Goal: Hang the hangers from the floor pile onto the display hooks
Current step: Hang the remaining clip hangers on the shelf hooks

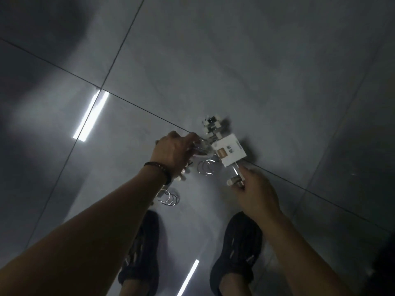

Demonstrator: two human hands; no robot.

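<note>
We saw the pile of hangers lying on the grey tiled floor just right of the middle of the frame, a loose bundle of white clips and bars with a white card fixed across it. Our left hand reached in from the lower left and sat at the left edge of the bundle, its fingers curled down over a cluster of metal hooks there. The picture was dim and blurred, so we could not count how many hooks it held. A dark beaded bracelet circled that wrist. Our right hand came in from the lower right and pinched the near end of a hanger bar, thumb and fingers closed on a pale clip just below the card. More wire hooks lay on the tile between the two hands, and another set showed under the left forearm. Two black shoes stood at the bottom of the frame. A bright strip of reflected light lay on the floor at centre left.
</note>
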